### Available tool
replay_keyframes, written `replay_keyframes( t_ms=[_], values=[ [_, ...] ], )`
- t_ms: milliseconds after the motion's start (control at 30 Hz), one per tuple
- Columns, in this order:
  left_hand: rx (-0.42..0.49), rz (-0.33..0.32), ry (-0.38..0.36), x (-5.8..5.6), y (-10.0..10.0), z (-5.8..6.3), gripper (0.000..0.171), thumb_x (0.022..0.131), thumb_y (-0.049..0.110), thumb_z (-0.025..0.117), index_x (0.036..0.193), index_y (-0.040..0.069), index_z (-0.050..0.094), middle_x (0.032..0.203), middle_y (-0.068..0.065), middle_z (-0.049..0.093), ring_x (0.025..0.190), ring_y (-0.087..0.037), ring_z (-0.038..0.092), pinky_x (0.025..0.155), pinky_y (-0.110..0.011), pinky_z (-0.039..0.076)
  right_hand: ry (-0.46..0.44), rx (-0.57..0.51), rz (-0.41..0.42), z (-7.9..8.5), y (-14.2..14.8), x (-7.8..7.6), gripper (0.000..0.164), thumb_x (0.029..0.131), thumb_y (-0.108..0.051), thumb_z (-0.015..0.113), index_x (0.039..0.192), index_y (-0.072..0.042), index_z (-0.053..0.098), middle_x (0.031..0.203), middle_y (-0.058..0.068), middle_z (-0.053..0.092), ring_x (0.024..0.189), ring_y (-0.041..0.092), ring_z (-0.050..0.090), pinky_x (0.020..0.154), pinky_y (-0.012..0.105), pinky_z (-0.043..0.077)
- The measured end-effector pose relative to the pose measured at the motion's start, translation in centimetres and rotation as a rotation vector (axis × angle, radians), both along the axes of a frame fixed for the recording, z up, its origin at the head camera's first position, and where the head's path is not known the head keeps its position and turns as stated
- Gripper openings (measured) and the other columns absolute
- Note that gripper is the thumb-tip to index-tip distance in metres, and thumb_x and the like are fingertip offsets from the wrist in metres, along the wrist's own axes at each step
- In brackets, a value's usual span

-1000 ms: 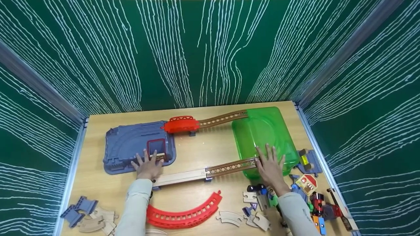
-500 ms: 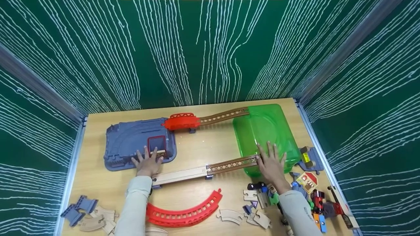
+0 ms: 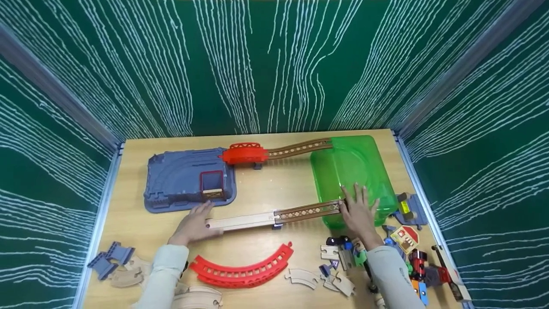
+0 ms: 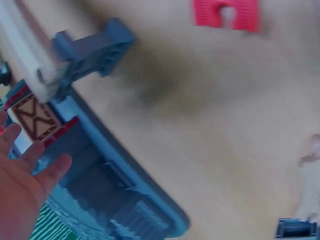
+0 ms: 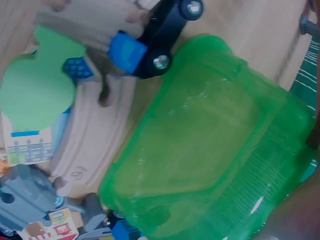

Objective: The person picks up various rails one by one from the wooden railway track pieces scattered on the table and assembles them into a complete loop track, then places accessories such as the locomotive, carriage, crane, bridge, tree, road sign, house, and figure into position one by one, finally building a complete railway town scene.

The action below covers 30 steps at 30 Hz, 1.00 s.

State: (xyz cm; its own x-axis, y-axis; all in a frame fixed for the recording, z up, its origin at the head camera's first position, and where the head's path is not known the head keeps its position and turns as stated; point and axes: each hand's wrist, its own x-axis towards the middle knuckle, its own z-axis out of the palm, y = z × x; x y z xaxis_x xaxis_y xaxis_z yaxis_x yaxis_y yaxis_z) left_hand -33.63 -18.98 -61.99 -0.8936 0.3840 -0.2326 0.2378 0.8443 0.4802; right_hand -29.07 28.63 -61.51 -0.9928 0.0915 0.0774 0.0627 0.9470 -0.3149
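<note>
My left hand (image 3: 194,226) is at the left end of a pale wooden straight track (image 3: 244,221), fingers on its far side and thumb on the near side. In the left wrist view its fingers (image 4: 52,175) are extended and spread. A grey support (image 4: 92,50) props the track end beside a grey plastic base (image 3: 171,178) with a red-framed opening. Brown lattice track (image 3: 306,212) continues rightward to a translucent green plastic bin (image 3: 330,171), upside down. My right hand (image 3: 359,216) rests on the bin with straight fingers, beside the brown track's end.
Behind, a red bridge (image 3: 245,153) and another brown track (image 3: 296,149) link base and bin. A red curved track (image 3: 244,274) lies in front. Loose wooden tracks (image 3: 302,277) and toy pieces, including a small house (image 3: 405,239), crowd the right; grey supports (image 3: 111,259) lie left.
My left hand has drawn back from the grey base's front edge to the wooden track's left end. My right hand stays on the bin. The head view has shifted slightly.
</note>
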Motion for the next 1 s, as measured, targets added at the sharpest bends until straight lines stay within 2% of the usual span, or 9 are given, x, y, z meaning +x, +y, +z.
replay_keyframes(
  t_ms=[133,267,367,467,533,600,767,900,1000],
  values=[
    [-0.03,-0.005,0.001,1.2,-0.5,-1.2,0.093,0.06,0.034,0.079,0.136,0.009,0.033,0.139,-0.014,0.029,0.124,-0.036,0.026,0.093,-0.049,0.034,0.128,-0.026,0.06,0.0,-1.8,-0.3,0.054,0.086,-0.034,0.051,0.131,-0.007,0.037,0.142,0.016,0.019,0.131,0.033,0.009,0.097,0.06,-0.011],
    [-0.019,0.019,0.047,1.9,-0.5,-2.3,0.077,0.064,0.014,0.078,0.13,0.001,0.039,0.127,-0.019,0.042,0.116,-0.038,0.037,0.09,-0.048,0.037,0.241,-0.026,0.255,-0.8,-5.1,-0.8,0.056,0.079,-0.031,0.062,0.125,-0.004,0.045,0.138,0.014,0.03,0.128,0.032,0.02,0.099,0.06,-0.001],
    [-0.025,0.03,0.085,2.0,-0.3,-2.7,0.067,0.067,0.008,0.074,0.126,-0.002,0.043,0.12,-0.019,0.047,0.112,-0.035,0.043,0.09,-0.046,0.038,0.214,-0.013,0.4,-1.6,-7.9,-0.9,0.062,0.074,-0.03,0.067,0.125,-0.004,0.044,0.136,0.013,0.034,0.127,0.032,0.025,0.101,0.057,0.001],
    [-0.042,0.033,0.102,2.0,0.0,-3.0,0.062,0.069,0.006,0.073,0.124,-0.002,0.045,0.118,-0.019,0.048,0.111,-0.033,0.044,0.09,-0.043,0.039,0.102,0.026,0.485,-2.2,-10.5,-0.8,0.07,0.071,-0.033,0.069,0.129,-0.005,0.04,0.136,0.011,0.035,0.127,0.03,0.025,0.103,0.051,-0.003],
    [-0.051,0.03,0.104,1.8,0.2,-3.0,0.062,0.069,0.005,0.072,0.124,-0.002,0.045,0.119,-0.019,0.048,0.111,-0.033,0.044,0.09,-0.043,0.039,0.037,0.065,0.52,-2.7,-11.9,-0.9,0.071,0.072,-0.033,0.068,0.13,-0.005,0.039,0.135,0.011,0.037,0.127,0.029,0.026,0.104,0.05,-0.004],
    [-0.067,0.023,0.103,1.7,0.4,-3.0,0.062,0.07,0.004,0.072,0.124,-0.002,0.044,0.119,-0.019,0.048,0.111,-0.033,0.044,0.091,-0.042,0.039,0.011,0.117,0.539,-3.2,-12.9,-1.0,0.069,0.072,-0.035,0.068,0.129,-0.006,0.041,0.132,0.01,0.042,0.126,0.028,0.03,0.103,0.051,-0.003],
    [-0.09,0.01,0.101,1.5,0.6,-2.6,0.062,0.07,0.003,0.071,0.125,-0.002,0.043,0.119,-0.02,0.047,0.112,-0.034,0.043,0.093,-0.042,0.037,0.084,0.207,0.535,-4.1,-14.3,-1.3,0.059,0.068,-0.031,0.071,0.12,-0.009,0.052,0.117,0.004,0.055,0.115,0.023,0.044,0.101,0.057,0.007],
    [-0.096,0.001,0.123,1.4,0.4,-2.5,0.061,0.069,0.002,0.071,0.124,-0.003,0.044,0.119,-0.021,0.047,0.111,-0.034,0.043,0.092,-0.042,0.038,0.134,0.212,0.541,-4.2,-14.5,-1.5,0.056,0.065,-0.026,0.073,0.116,-0.01,0.055,0.112,0.002,0.058,0.11,0.021,0.048,0.099,0.059,0.013],
    [-0.095,-0.003,0.137,1.3,0.3,-2.6,0.061,0.069,0.001,0.071,0.124,-0.004,0.044,0.119,-0.021,0.047,0.111,-0.035,0.043,0.092,-0.042,0.038,0.133,0.216,0.547,-4.1,-14.5,-1.7,0.056,0.065,-0.026,0.073,0.117,-0.011,0.055,0.112,0.002,0.058,0.11,0.021,0.048,0.099,0.059,0.014]
  ],
)
